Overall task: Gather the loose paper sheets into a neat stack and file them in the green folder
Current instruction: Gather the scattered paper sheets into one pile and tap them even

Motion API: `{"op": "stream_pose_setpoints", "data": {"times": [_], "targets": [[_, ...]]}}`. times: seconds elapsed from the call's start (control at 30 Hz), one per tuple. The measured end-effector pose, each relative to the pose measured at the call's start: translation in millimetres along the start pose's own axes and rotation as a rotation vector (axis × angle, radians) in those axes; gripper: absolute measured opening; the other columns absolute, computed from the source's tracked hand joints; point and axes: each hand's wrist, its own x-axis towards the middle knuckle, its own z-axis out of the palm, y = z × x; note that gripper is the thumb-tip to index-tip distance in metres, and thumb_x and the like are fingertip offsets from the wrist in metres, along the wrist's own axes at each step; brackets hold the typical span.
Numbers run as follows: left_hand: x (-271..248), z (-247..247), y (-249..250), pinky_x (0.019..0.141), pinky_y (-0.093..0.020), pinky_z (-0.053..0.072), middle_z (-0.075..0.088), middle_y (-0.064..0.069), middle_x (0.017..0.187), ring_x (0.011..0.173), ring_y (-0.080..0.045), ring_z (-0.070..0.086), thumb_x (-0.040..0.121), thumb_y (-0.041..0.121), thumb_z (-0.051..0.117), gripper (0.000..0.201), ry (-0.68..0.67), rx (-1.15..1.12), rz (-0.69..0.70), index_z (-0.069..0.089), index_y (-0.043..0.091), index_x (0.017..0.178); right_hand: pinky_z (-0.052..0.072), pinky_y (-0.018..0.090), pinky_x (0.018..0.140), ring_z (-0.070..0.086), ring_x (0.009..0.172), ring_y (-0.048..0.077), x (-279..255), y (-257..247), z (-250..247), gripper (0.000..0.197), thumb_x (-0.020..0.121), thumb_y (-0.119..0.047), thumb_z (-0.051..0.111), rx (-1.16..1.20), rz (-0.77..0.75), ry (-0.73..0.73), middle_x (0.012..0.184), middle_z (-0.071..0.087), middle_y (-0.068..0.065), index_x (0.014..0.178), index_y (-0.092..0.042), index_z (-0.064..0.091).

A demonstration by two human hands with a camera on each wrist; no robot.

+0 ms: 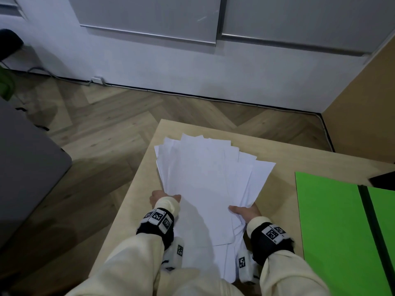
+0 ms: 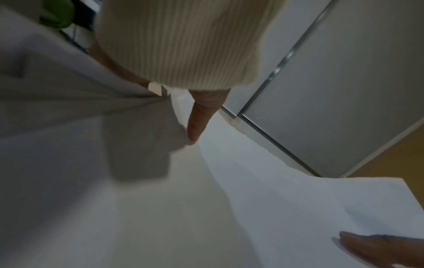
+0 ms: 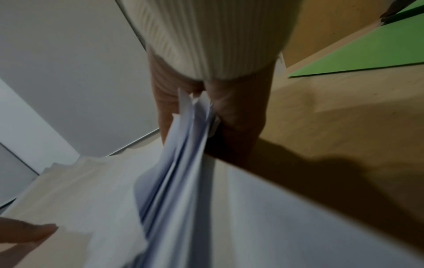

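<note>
A fanned bunch of white paper sheets [image 1: 205, 174] spreads away from me over the light wooden table [image 1: 284, 154]. My left hand [image 1: 164, 197] holds its near left edge, the thumb [image 2: 197, 123] lying on top of the paper sheets [image 2: 252, 199] and the fingers hidden beneath. My right hand [image 1: 245, 212] pinches the near right side; the sheets [image 3: 183, 163] bunch between its thumb and fingers [image 3: 231, 112]. The green folder [image 1: 331, 221] lies open and flat on the table to the right, with a dark spine [image 1: 369, 212]. It also shows in the right wrist view as the green folder [image 3: 367, 52].
A dark object [image 1: 382, 180] rests at the folder's far right edge. Beyond the table's left edge [image 1: 128, 184] is herringbone wood floor with a grey piece of furniture [image 1: 25, 167]. A wall with grey panels [image 1: 149, 18] stands behind.
</note>
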Motion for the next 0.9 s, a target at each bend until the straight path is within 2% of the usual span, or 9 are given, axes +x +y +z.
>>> {"op": "stream_pose_setpoints", "data": {"times": [0.07, 0.13, 0.23, 0.3, 0.4, 0.47, 0.6, 0.77, 0.9], "targets": [[0, 0, 6, 0.090, -0.034, 0.052, 0.058, -0.015, 0.126, 0.112, -0.032, 0.061, 0.067, 0.028, 0.077, 0.066, -0.022, 0.031, -0.001, 0.050, 0.002, 0.123, 0.041, 0.044, 0.097, 0.035, 0.137, 0.033, -2, -1, -2, 0.093, 0.075, -0.012, 0.077, -0.008, 0.030, 0.009, 0.152, 0.029, 0.013, 0.145, 0.002, 0.019], [3, 0, 11, 0.086, -0.030, 0.050, 0.060, -0.013, 0.126, 0.113, -0.029, 0.061, 0.072, 0.030, 0.073, 0.061, -0.066, 0.061, 0.010, 0.052, 0.003, 0.123, 0.038, 0.046, 0.105, 0.038, 0.134, 0.035, -1, 0, 0, 0.091, 0.073, -0.013, 0.078, -0.014, 0.030, 0.047, 0.150, 0.033, 0.015, 0.143, 0.004, 0.024], [6, 0, 14, 0.095, -0.028, 0.046, 0.055, -0.010, 0.132, 0.120, -0.025, 0.056, 0.075, 0.029, 0.071, 0.067, -0.095, 0.091, -0.012, 0.045, 0.003, 0.131, 0.039, 0.038, 0.103, 0.041, 0.132, 0.034, -5, -1, 4, 0.084, 0.076, -0.011, 0.076, -0.057, 0.008, 0.063, 0.147, 0.036, 0.017, 0.141, 0.008, 0.027], [7, 1, 16, 0.098, -0.029, 0.045, 0.054, -0.011, 0.134, 0.122, -0.025, 0.055, 0.074, 0.029, 0.073, 0.071, -0.135, 0.105, -0.005, 0.045, 0.003, 0.134, 0.041, 0.039, 0.099, 0.043, 0.130, 0.034, -9, -5, 6, 0.082, 0.076, -0.012, 0.075, -0.072, 0.021, 0.036, 0.146, 0.038, 0.019, 0.140, 0.009, 0.028], [6, 2, 15, 0.107, -0.031, 0.041, 0.053, -0.010, 0.138, 0.127, -0.025, 0.053, 0.079, 0.031, 0.069, 0.067, -0.179, 0.088, 0.043, 0.043, 0.005, 0.136, 0.037, 0.039, 0.108, 0.042, 0.131, 0.034, -12, -5, 6, 0.087, 0.075, -0.018, 0.076, -0.134, 0.038, 0.038, 0.146, 0.037, 0.019, 0.141, 0.007, 0.026], [14, 2, 7, 0.106, -0.037, 0.043, 0.056, -0.012, 0.135, 0.123, -0.030, 0.055, 0.078, 0.024, 0.072, 0.068, -0.222, -0.014, 0.093, 0.044, 0.004, 0.136, 0.040, 0.042, 0.106, 0.046, 0.127, 0.035, -13, -4, 1, 0.082, 0.078, -0.019, 0.074, -0.161, 0.039, 0.047, 0.143, 0.040, 0.021, 0.140, 0.008, 0.027], [27, -5, -10, 0.113, -0.041, 0.035, 0.044, -0.015, 0.145, 0.132, -0.034, 0.045, 0.083, 0.026, 0.067, 0.076, -0.239, 0.070, 0.166, 0.030, 0.006, 0.146, 0.040, 0.039, 0.105, 0.046, 0.126, 0.035, -12, -4, -17, 0.070, 0.081, -0.015, 0.070, -0.169, 0.049, 0.087, 0.139, 0.045, 0.023, 0.134, 0.012, 0.033], [23, -14, -20, 0.116, -0.038, 0.028, 0.032, -0.014, 0.152, 0.140, -0.033, 0.032, 0.091, 0.032, 0.055, 0.074, -0.288, 0.275, 0.148, 0.018, 0.007, 0.150, 0.033, 0.039, 0.111, 0.040, 0.134, 0.032, -18, -5, -21, 0.089, 0.074, -0.025, 0.078, -0.158, 0.024, 0.033, 0.147, 0.037, 0.019, 0.140, 0.008, 0.028], [22, -15, -15, 0.115, -0.036, 0.032, 0.038, -0.011, 0.150, 0.138, -0.028, 0.039, 0.072, 0.033, 0.078, 0.097, -0.348, 0.304, 0.133, 0.026, 0.001, 0.147, 0.026, 0.039, 0.115, 0.029, 0.141, 0.029, -28, -9, -15, 0.116, 0.065, -0.040, 0.082, -0.162, 0.036, -0.045, 0.156, 0.022, 0.014, 0.147, 0.002, 0.012]]}}
